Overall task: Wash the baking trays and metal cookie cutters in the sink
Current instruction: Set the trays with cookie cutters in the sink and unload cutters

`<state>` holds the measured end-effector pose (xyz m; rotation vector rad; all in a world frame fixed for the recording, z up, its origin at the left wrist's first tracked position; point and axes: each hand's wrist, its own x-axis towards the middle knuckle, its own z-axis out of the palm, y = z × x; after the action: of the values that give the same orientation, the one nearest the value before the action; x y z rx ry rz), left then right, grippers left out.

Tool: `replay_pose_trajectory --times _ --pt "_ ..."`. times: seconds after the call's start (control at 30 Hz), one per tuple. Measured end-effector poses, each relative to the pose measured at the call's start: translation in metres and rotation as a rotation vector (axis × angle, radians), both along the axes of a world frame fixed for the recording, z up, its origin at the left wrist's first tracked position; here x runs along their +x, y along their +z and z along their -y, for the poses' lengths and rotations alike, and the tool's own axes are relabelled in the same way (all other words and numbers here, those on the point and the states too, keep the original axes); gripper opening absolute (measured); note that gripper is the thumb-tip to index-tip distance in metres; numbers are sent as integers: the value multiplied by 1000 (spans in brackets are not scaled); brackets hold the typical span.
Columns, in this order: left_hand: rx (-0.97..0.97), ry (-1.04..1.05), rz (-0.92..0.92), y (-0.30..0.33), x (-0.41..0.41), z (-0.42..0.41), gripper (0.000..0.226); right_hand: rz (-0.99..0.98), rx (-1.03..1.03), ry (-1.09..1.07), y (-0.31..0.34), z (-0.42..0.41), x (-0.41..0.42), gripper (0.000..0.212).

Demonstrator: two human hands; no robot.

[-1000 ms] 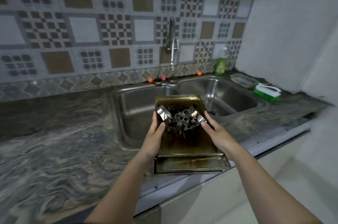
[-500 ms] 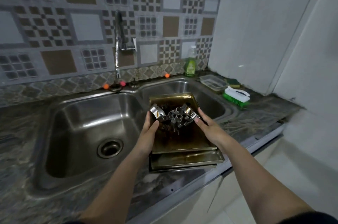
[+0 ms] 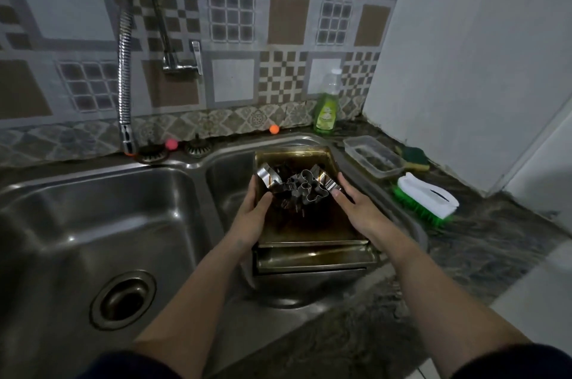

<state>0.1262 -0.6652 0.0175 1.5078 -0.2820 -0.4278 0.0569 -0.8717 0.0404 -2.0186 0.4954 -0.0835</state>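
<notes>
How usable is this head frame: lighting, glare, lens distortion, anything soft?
Head view: dim, with a dark vignette at the corners; bright glints on the cookie cutters and the faucet hose; wide-angle bowing along the sink rim; the top baking tray is muddy in shadow; the scrub brush stays readable.

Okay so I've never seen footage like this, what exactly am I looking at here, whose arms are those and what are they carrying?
There is no machine: a person wears a camera on the head, looking down at their own arms. The left hand and right hand grip the sides of stacked baking trays, held over the right basin of a steel double sink. A pile of metal cookie cutters lies on the top tray. The tap hangs over the sink's back edge. On the counter at right stand a green soap bottle, a clear plastic box, a sponge and a scrubbing brush.
</notes>
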Motion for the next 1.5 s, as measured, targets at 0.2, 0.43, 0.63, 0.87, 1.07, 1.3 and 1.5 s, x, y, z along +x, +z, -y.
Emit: replay_pose_trajectory --times 0.2,0.43,0.63,0.87,1.07,1.3,1.5 --pt "102 45 -27 -30 38 29 65 -65 52 50 -38 34 47 56" --pt "289 136 -13 -71 56 63 70 -155 102 200 -86 71 92 58" --pt "399 214 -92 -97 53 89 83 -254 74 323 -119 98 115 58" --pt "493 244 -195 -131 53 103 123 -345 55 404 -143 111 120 59" --pt "499 227 -335 -147 50 111 149 -369 36 390 -151 115 119 68" --pt "484 195 -361 -162 54 112 150 -401 -34 387 -157 115 118 92" --pt "658 131 -258 -131 58 104 115 -467 -232 429 -156 108 114 102"
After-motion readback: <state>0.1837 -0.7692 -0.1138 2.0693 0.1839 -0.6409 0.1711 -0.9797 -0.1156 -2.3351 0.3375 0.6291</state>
